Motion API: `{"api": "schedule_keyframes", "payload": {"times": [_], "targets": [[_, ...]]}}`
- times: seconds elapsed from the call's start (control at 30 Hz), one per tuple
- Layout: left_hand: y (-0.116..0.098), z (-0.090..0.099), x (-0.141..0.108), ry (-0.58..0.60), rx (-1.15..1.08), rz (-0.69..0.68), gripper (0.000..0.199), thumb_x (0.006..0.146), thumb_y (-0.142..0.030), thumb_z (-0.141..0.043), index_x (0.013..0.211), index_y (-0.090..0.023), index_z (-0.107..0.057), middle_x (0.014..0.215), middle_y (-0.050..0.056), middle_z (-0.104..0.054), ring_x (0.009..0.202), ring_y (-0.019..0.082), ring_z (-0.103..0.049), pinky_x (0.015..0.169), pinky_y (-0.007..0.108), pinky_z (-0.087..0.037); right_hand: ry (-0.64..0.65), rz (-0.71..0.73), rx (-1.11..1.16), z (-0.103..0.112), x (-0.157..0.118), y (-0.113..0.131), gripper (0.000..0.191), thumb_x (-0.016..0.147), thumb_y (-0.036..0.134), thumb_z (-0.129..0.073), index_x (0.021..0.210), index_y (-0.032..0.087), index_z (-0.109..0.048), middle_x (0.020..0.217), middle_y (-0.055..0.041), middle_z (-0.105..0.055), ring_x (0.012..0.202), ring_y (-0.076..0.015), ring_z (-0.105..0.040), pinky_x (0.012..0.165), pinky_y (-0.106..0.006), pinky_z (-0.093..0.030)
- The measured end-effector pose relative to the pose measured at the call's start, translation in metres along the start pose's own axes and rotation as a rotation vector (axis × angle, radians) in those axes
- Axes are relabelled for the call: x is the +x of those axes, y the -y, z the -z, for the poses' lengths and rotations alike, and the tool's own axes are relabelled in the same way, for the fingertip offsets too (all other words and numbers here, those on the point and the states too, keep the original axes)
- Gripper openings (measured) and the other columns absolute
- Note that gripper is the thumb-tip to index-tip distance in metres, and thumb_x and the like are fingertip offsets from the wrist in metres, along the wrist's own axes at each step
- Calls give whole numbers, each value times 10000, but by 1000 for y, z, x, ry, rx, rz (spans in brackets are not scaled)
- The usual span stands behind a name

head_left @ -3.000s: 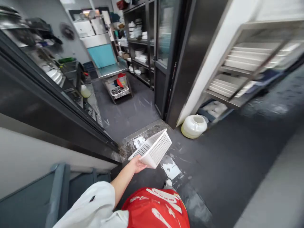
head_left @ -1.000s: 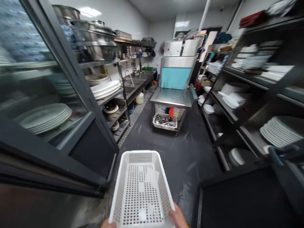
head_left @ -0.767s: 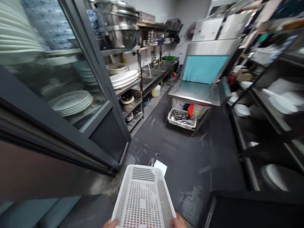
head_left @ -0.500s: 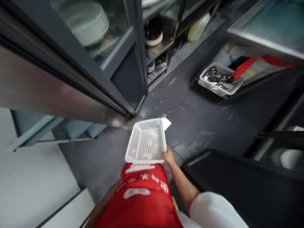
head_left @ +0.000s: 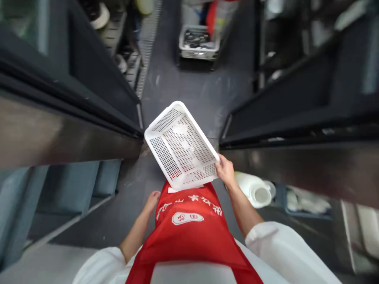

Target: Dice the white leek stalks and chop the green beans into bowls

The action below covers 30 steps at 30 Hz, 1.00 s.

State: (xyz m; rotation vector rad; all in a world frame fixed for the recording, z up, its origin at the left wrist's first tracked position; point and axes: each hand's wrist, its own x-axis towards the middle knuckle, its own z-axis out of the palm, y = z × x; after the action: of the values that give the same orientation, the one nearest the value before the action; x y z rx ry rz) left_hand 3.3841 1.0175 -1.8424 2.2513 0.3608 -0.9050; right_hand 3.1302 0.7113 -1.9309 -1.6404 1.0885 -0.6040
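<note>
A white perforated plastic basket (head_left: 189,148) is tilted in front of the red apron (head_left: 189,232), its open side facing up. Small whitish patches show on its bottom. My right hand (head_left: 225,170) grips the basket's right corner, fingers wrapped at the rim. My left hand (head_left: 153,199) hangs low beside the apron, apart from the basket; its fingers are too blurred and small to make out.
Dark cabinets stand on the left (head_left: 97,75) and right (head_left: 281,106) of the grey floor (head_left: 195,88). Ahead, another white basket (head_left: 199,53) holds metal items. A white jug (head_left: 254,189) stands at the right.
The view has turned right, bringing the right cabinet and jug in. The held basket has rotated and looks larger. My left hand has come into view beside the apron.
</note>
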Motion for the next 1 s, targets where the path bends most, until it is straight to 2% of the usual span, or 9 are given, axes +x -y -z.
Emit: {"api": "schedule_keyframes", "payload": {"times": [0.1, 0.2, 0.27, 0.33, 0.47, 0.67, 0.77, 0.87, 1.0], "targets": [[-37, -9, 18, 106, 311, -127, 87, 838, -208, -694, 891, -140, -705, 875, 64, -739, 891, 212, -712, 972, 361, -505, -273, -79, -11, 35, -114, -17, 456, 828, 273, -487, 1222, 158, -685, 1178, -96, -751, 980, -272, -729, 923, -383, -568], [-55, -47, 8, 240, 548, -236, 127, 871, -234, -673, 954, -140, -694, 991, 108, -748, 902, 203, -722, 989, 361, -492, -487, -147, -39, 61, -225, -34, 434, 800, 222, -501, 1175, 176, -715, 1204, -90, -742, 1045, -271, -726, 959, -391, -570], [-46, -81, -5, 292, 688, -263, 116, 894, -235, -657, 956, -138, -678, 995, 122, -747, 899, 208, -727, 989, 365, -488, -598, -168, -53, 72, -298, -46, 432, 794, 186, -495, 1162, 188, -722, 1223, -81, -735, 1093, -257, -713, 998, -391, -559], [-20, -118, -20, 356, 821, -259, 103, 898, -239, -662, 953, -151, -662, 985, 115, -747, 901, 219, -729, 981, 369, -488, -689, -188, -75, 78, -372, -58, 437, 801, 160, -491, 1173, 194, -719, 1242, -78, -726, 1140, -242, -695, 1037, -395, -541], [79, -195, -60, 536, 977, -245, 133, 883, -225, -690, 993, -179, -630, 981, 95, -743, 835, 198, -729, 904, 337, -515, -849, -289, -136, 71, -524, -84, 437, 817, 130, -491, 1186, 192, -716, 1258, -79, -717, 1192, -232, -670, 1062, -401, -532], [275, -282, -155, 638, 1001, -135, 65, 935, -184, -594, 995, -163, -580, 861, 72, -720, 688, 154, -709, 806, 302, -558, -1026, -510, -183, 61, -711, -124, 413, 837, 126, -475, 1150, 191, -736, 1214, -67, -738, 1140, -222, -699, 1028, -374, -562], [354, -310, -194, 726, 1045, -92, 97, 916, -153, -611, 993, -181, -559, 865, 61, -730, 724, 157, -720, 772, 280, -571, -1136, -675, -152, 71, -770, -156, 400, 836, 157, -472, 1128, 188, -743, 1189, -67, -748, 1085, -225, -723, 996, -366, -580], [410, -346, -216, 768, 1085, -40, 86, 917, -159, -616, 960, -184, -545, 863, 66, -735, 708, 156, -716, 731, 261, -567, -1187, -835, -95, 89, -809, -204, 392, 835, 198, -474, 1113, 208, -751, 1160, -54, -760, 1024, -225, -744, 961, -350, -593], [481, -422, -232, 801, 1249, 92, 67, 930, -216, -614, 946, -168, -569, 884, 86, -737, 744, 168, -714, 768, 264, -554, -1184, -972, -44, 135, -845, -283, 376, 841, 261, -476, 1085, 229, -760, 1153, -39, -764, 1004, -226, -748, 922, -336, -599]]}}
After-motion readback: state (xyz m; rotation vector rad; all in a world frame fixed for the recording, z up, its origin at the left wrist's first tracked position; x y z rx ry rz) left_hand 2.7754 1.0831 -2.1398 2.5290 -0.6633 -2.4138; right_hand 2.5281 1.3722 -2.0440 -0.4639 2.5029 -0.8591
